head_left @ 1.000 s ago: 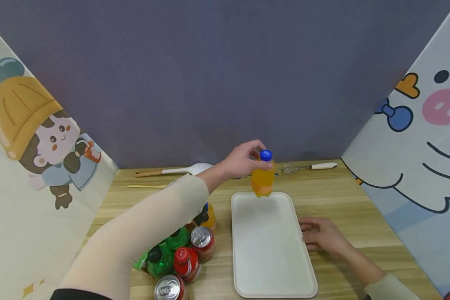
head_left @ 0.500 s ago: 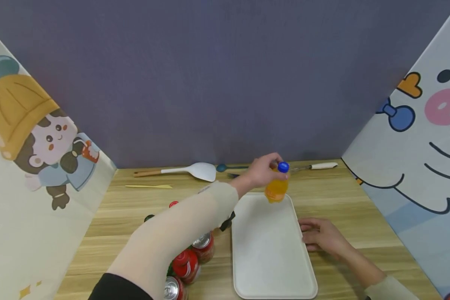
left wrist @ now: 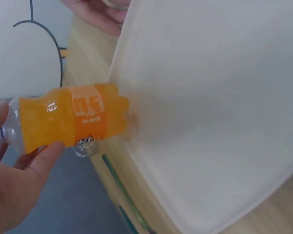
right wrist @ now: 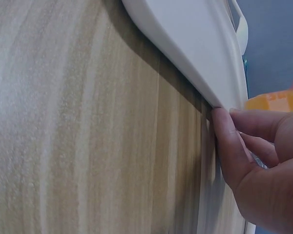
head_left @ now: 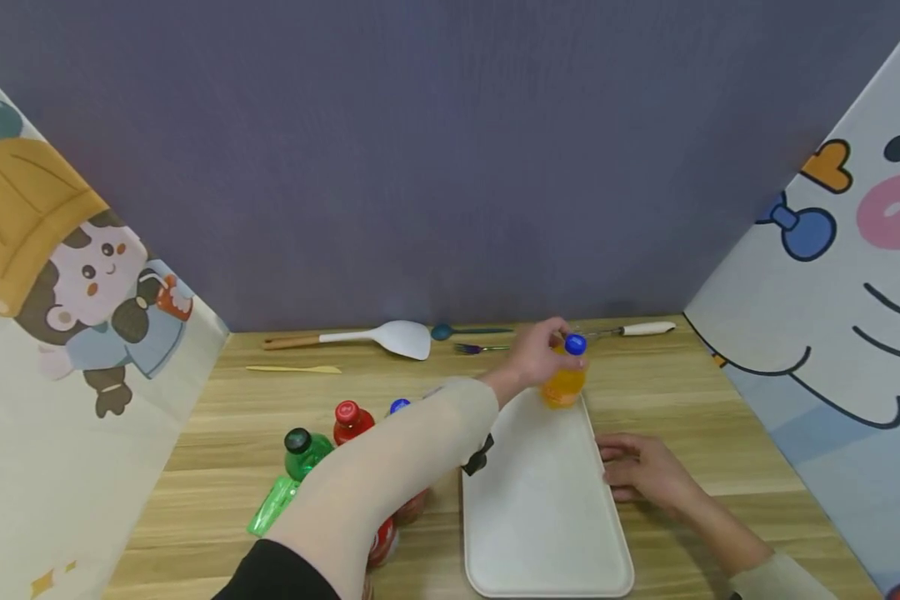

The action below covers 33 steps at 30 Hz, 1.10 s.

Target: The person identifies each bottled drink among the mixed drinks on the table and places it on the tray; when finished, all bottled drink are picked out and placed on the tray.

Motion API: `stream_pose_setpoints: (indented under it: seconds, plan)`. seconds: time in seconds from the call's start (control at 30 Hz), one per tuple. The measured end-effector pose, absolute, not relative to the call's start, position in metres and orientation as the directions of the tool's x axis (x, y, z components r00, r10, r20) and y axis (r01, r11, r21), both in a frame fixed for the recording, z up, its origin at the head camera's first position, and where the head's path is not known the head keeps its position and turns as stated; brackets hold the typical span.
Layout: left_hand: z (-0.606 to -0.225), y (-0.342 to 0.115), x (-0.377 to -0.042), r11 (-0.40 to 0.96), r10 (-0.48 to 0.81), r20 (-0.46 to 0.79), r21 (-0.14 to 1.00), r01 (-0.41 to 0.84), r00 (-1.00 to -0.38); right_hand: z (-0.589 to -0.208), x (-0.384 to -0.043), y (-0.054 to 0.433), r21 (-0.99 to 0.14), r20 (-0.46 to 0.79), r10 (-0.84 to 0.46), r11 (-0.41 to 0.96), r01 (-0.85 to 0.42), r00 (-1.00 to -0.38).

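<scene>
My left hand point(head_left: 537, 354) grips a small bottle of orange soda point(head_left: 565, 386) with a blue cap, fingers round its upper part. The bottle stands nearly upright at the far right corner of a white rectangular tray point(head_left: 547, 508). In the left wrist view, the base of the soda bottle point(left wrist: 73, 117) is right by the tray surface point(left wrist: 210, 107); whether it touches I cannot tell. My right hand point(head_left: 648, 471) is at the tray's right edge. Seen from the right wrist, the thumb and a finger of the right hand point(right wrist: 263, 161) pinch the rim.
Left of the tray stand green bottles point(head_left: 305, 454), a red-capped bottle point(head_left: 353, 421) and cans, partly hidden by my left arm. Along the back lie a white spatula point(head_left: 401, 340), a blue spoon point(head_left: 442, 332), a fork point(head_left: 471, 348), a yellow knife point(head_left: 292, 368) and a whisk point(head_left: 647, 329).
My left hand has carried the orange soda bottle to the right and lowered it toward the tray's far right corner. My right hand has stayed at the tray's edge.
</scene>
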<state>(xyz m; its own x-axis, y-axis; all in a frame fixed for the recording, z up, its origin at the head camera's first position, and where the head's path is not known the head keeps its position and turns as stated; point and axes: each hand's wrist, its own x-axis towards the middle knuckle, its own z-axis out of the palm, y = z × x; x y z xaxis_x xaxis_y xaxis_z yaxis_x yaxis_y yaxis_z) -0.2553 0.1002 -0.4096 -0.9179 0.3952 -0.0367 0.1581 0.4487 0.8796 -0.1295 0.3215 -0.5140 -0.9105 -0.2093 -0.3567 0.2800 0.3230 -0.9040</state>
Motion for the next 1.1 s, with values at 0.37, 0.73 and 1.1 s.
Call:
stream_pose_setpoints:
  seconds: [0.37,0.73,1.1]
  plan:
    - [-0.419,0.112,-0.250,0.483,0.395,-0.035,0.858,0.175,-0.918,-0.513,-0.129,0.319,-0.901,-0.361,-0.189,0.324,0.289,-0.913]
    - [-0.420,0.114,-0.251,0.527,0.458,-0.048,0.818,0.228,-0.887,-0.512,-0.129,0.319,-0.892,-0.361,-0.178,0.352,0.284,-0.915]
    - [-0.402,0.099,-0.257,0.583,0.627,-0.136,0.735,0.347,-0.767,-0.512,-0.129,0.318,-0.885,-0.375,-0.178,0.360,0.295,-0.910]
